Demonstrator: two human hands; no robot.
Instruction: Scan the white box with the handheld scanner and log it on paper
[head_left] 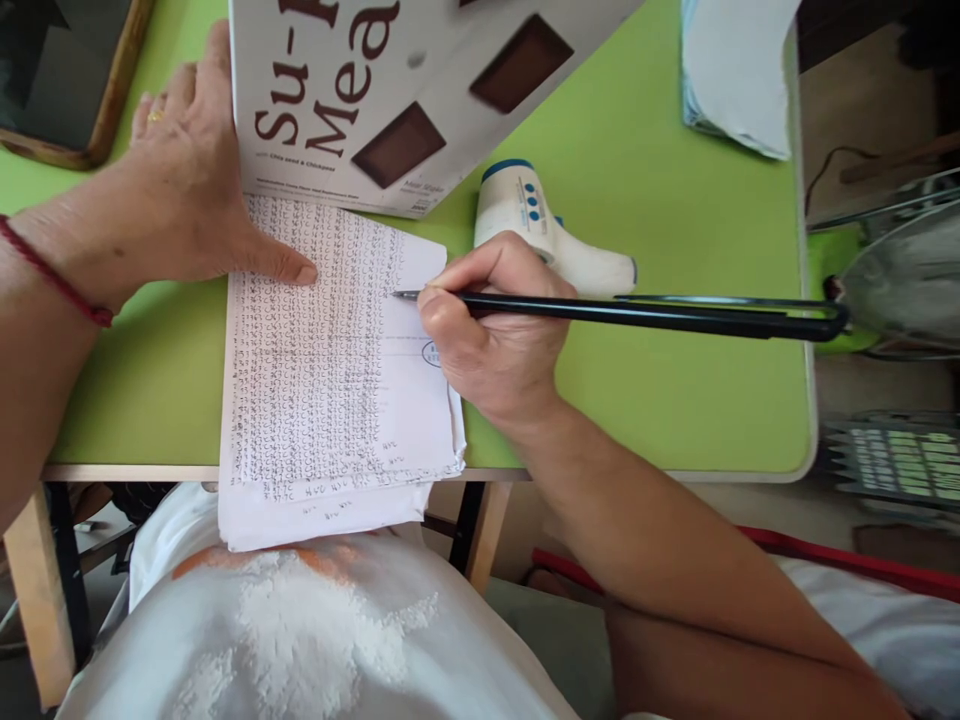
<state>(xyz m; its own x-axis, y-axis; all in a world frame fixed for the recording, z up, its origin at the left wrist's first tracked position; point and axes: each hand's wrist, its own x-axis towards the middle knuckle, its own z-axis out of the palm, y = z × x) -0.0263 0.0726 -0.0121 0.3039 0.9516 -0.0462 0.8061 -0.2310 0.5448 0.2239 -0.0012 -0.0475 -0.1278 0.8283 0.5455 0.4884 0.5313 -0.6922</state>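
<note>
My right hand (499, 335) is closed round a black pen (652, 315), whose tip meets the paper near the end of a handwritten row. Beneath it lies a stack of white sheets (300, 350), filled with columns of small handwritten figures and overhanging the table's near edge. With its fingers stretched out, my left hand (191, 180) rests beside the left edge of a white box (330, 110), its thumb flat on the top sheet. The box, printed with brown lettering and dark rectangles, stands over the sheets' far end. A white infrared thermometer (551, 230) lies just beyond my right hand.
The green table (660, 400) ends at a pale rim in front of my body. A dark framed object (75, 70) lies at the far left. At the far right corner sits a white and light-blue pack (739, 75). Wire racks (900, 455) stand right of the table.
</note>
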